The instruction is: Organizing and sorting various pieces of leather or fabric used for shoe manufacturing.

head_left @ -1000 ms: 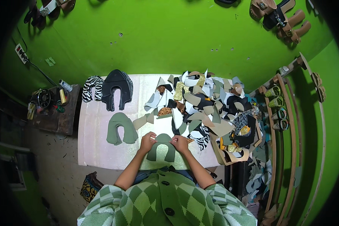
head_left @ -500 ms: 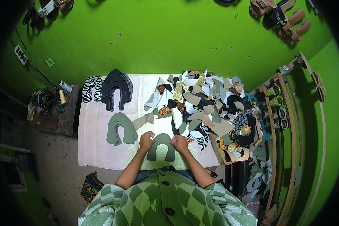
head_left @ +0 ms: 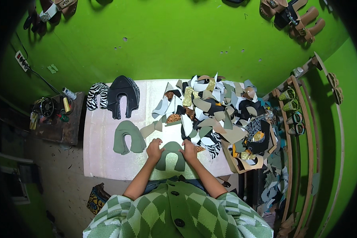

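A green U-shaped piece of shoe material [head_left: 172, 147] lies on the table just in front of me, its two legs toward my body. My left hand [head_left: 154, 150] grips its left edge, thumb on the piece and fingers bent. On the opposite edge, my right hand [head_left: 189, 151] has its thumb against the piece and its fingers curled beside it. To the left sits a stack of similar green U-shaped pieces [head_left: 127, 133]. Behind that stack are black U-shaped pieces [head_left: 119, 91] and zebra-print ones [head_left: 97, 95].
A heap of mixed offcuts [head_left: 210, 103] covers the right of the pale table [head_left: 107, 166], with a cardboard box [head_left: 248, 166] of scraps at its edge. A wooden rack [head_left: 305, 158] with sandals stands right. Thread spools [head_left: 69, 93] sit on a dark side table [head_left: 70, 131].
My fingers on both hands have shifted along the edges of the green piece, the right ones now reaching farther forward. The piece stays in nearly the same place.
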`<action>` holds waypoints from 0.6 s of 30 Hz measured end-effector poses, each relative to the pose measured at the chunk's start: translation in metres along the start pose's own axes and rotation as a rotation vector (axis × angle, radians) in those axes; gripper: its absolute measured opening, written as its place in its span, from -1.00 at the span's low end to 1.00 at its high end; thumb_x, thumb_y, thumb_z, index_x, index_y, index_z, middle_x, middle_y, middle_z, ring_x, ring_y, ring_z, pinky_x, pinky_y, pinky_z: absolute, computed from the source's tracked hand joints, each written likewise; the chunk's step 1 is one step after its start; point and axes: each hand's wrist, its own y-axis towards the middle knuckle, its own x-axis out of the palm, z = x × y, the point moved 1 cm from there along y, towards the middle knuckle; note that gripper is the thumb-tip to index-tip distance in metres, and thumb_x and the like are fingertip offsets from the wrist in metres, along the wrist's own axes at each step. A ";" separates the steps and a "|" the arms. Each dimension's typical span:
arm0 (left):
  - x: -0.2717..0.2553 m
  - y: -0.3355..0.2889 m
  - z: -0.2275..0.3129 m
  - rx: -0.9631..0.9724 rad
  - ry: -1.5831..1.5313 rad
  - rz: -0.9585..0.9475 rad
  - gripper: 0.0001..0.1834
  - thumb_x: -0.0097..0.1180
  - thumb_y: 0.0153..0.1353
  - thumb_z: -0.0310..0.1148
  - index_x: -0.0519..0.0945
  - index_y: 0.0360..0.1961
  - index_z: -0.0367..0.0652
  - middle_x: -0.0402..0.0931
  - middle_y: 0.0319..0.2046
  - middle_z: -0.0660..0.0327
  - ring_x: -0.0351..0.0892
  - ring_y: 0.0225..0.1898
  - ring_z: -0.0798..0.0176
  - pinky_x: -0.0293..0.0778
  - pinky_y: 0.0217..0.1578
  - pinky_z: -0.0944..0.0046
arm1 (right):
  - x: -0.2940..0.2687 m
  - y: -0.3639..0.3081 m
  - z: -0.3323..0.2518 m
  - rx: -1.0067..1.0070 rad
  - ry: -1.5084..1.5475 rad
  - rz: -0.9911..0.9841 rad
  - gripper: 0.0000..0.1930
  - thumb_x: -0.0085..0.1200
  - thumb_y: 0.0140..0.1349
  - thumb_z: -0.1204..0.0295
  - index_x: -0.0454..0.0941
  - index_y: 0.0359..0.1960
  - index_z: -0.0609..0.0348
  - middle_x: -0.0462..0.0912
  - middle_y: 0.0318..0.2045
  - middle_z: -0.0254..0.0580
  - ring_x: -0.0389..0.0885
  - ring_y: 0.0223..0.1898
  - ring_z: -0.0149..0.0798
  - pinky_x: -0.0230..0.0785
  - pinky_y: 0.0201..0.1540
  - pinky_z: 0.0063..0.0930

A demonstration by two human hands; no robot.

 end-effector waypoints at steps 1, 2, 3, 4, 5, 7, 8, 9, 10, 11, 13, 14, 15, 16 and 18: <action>-0.004 -0.003 0.006 0.057 0.070 0.080 -0.75 0.30 -0.13 -0.41 0.52 -0.37 -0.10 0.48 -0.44 0.21 0.49 -0.33 0.14 0.42 -0.36 0.15 | 0.001 -0.002 -0.002 -0.005 0.003 0.002 -0.67 0.31 -0.17 0.46 0.48 -0.33 0.15 0.53 -0.44 -0.07 0.53 -0.35 -0.05 0.36 -0.32 -0.30; 0.000 -0.005 0.004 0.058 0.072 0.086 -0.75 0.30 -0.13 -0.41 0.52 -0.37 -0.10 0.48 -0.44 0.21 0.49 -0.33 0.14 0.42 -0.36 0.15 | 0.003 -0.006 -0.006 -0.150 -0.032 -0.020 -0.69 0.24 -0.12 0.48 0.45 -0.29 0.13 0.49 -0.40 -0.06 0.51 -0.33 -0.02 0.34 -0.31 -0.26; 0.008 -0.009 0.001 0.123 0.122 0.076 -0.78 0.26 -0.11 -0.42 0.52 -0.37 -0.06 0.47 -0.44 0.24 0.48 -0.32 0.15 0.43 -0.37 0.16 | 0.005 -0.010 -0.009 -0.295 -0.069 -0.042 -0.70 0.17 -0.07 0.51 0.41 -0.25 0.10 0.45 -0.37 -0.05 0.48 -0.30 0.01 0.33 -0.30 -0.22; 0.011 -0.013 0.001 0.188 0.171 0.066 -0.80 0.22 -0.08 -0.44 0.53 -0.37 -0.01 0.46 -0.43 0.26 0.47 -0.31 0.16 0.44 -0.38 0.17 | 0.003 -0.017 -0.011 -0.399 -0.087 -0.069 -0.77 0.01 0.04 0.52 0.49 -0.22 0.03 0.41 -0.41 -0.11 0.47 -0.33 -0.03 0.31 -0.32 -0.21; 0.013 -0.017 -0.001 0.187 0.172 0.070 -0.80 0.22 -0.08 -0.44 0.53 -0.37 -0.01 0.46 -0.43 0.26 0.47 -0.31 0.16 0.44 -0.38 0.17 | 0.001 -0.023 -0.011 -0.404 -0.086 -0.068 -0.77 0.01 0.04 0.52 0.49 -0.22 0.03 0.41 -0.41 -0.11 0.47 -0.33 -0.03 0.31 -0.32 -0.21; 0.015 -0.024 -0.003 0.261 0.172 0.112 -0.89 0.13 -0.01 -0.42 0.54 -0.39 -0.01 0.47 -0.42 0.29 0.47 -0.33 0.16 0.45 -0.36 0.17 | -0.003 -0.036 -0.008 -0.461 -0.076 -0.063 -0.69 -0.08 0.10 0.52 0.54 -0.12 -0.08 0.41 -0.43 -0.15 0.47 -0.35 -0.08 0.32 -0.33 -0.24; 0.013 -0.026 -0.004 0.245 0.103 0.101 -0.91 0.10 0.06 -0.34 0.57 -0.38 -0.05 0.50 -0.39 0.23 0.47 -0.32 0.09 0.42 -0.34 0.15 | -0.006 -0.042 -0.004 -0.432 -0.098 -0.040 -0.64 -0.04 0.08 0.54 0.58 -0.09 -0.11 0.40 -0.44 -0.16 0.47 -0.38 -0.10 0.32 -0.35 -0.24; 0.012 -0.029 -0.006 0.244 0.103 0.103 -0.91 0.10 0.06 -0.34 0.57 -0.38 -0.05 0.50 -0.39 0.23 0.47 -0.32 0.09 0.42 -0.34 0.15 | -0.008 -0.046 -0.002 -0.433 -0.099 -0.041 -0.64 -0.04 0.08 0.54 0.58 -0.09 -0.11 0.40 -0.44 -0.16 0.47 -0.38 -0.10 0.32 -0.35 -0.24; 0.010 -0.030 -0.006 0.260 0.117 0.129 -0.91 0.11 0.04 -0.35 0.58 -0.39 -0.03 0.51 -0.40 0.27 0.47 -0.32 0.14 0.40 -0.33 0.17 | -0.010 -0.048 0.003 -0.365 -0.075 -0.025 -0.65 -0.02 0.06 0.55 0.59 -0.11 -0.09 0.41 -0.43 -0.15 0.47 -0.39 -0.09 0.33 -0.36 -0.25; 0.009 -0.031 -0.005 0.277 0.132 0.156 -0.91 0.12 0.02 -0.36 0.60 -0.40 -0.01 0.52 -0.41 0.31 0.47 -0.33 0.18 0.39 -0.33 0.19 | -0.010 -0.050 0.006 -0.296 -0.051 -0.008 -0.66 0.00 0.04 0.55 0.60 -0.13 -0.06 0.42 -0.43 -0.14 0.48 -0.39 -0.09 0.34 -0.36 -0.25; 0.008 -0.032 -0.006 0.261 0.129 0.157 -0.91 0.12 0.02 -0.35 0.61 -0.40 0.00 0.53 -0.41 0.31 0.47 -0.32 0.18 0.34 -0.30 0.18 | -0.008 -0.050 0.008 -0.236 -0.003 0.016 -0.72 0.02 0.04 0.54 0.61 -0.19 -0.01 0.43 -0.42 -0.13 0.48 -0.38 -0.08 0.35 -0.36 -0.26; 0.008 -0.032 -0.006 0.243 0.129 0.157 -0.91 0.13 0.03 -0.33 0.62 -0.41 0.00 0.54 -0.41 0.31 0.47 -0.32 0.19 0.29 -0.28 0.18 | -0.007 -0.050 0.008 -0.176 0.047 0.038 -0.78 0.04 0.03 0.52 0.62 -0.26 0.04 0.44 -0.41 -0.12 0.49 -0.38 -0.08 0.36 -0.36 -0.27; 0.008 -0.030 -0.006 0.247 0.128 0.155 -0.91 0.13 0.03 -0.33 0.62 -0.41 0.00 0.54 -0.41 0.31 0.47 -0.32 0.19 0.29 -0.28 0.18 | -0.006 -0.048 0.007 -0.173 0.045 0.041 -0.78 0.04 0.03 0.52 0.62 -0.26 0.04 0.44 -0.41 -0.12 0.49 -0.38 -0.08 0.36 -0.36 -0.27; 0.007 -0.028 -0.007 0.221 0.131 0.129 -0.91 0.12 0.03 -0.32 0.63 -0.41 0.00 0.55 -0.42 0.31 0.48 -0.32 0.19 0.25 -0.27 0.17 | -0.006 -0.044 0.002 -0.082 0.085 0.086 -0.83 0.05 0.04 0.49 0.60 -0.31 0.09 0.46 -0.42 -0.12 0.50 -0.37 -0.08 0.36 -0.35 -0.29; 0.006 -0.025 -0.006 0.197 0.134 0.102 -0.90 0.12 0.04 -0.31 0.63 -0.41 0.01 0.56 -0.42 0.31 0.48 -0.31 0.19 0.22 -0.26 0.16 | -0.010 -0.035 -0.005 0.011 0.125 0.134 -0.87 0.06 0.05 0.46 0.59 -0.36 0.14 0.47 -0.43 -0.12 0.51 -0.37 -0.09 0.37 -0.33 -0.31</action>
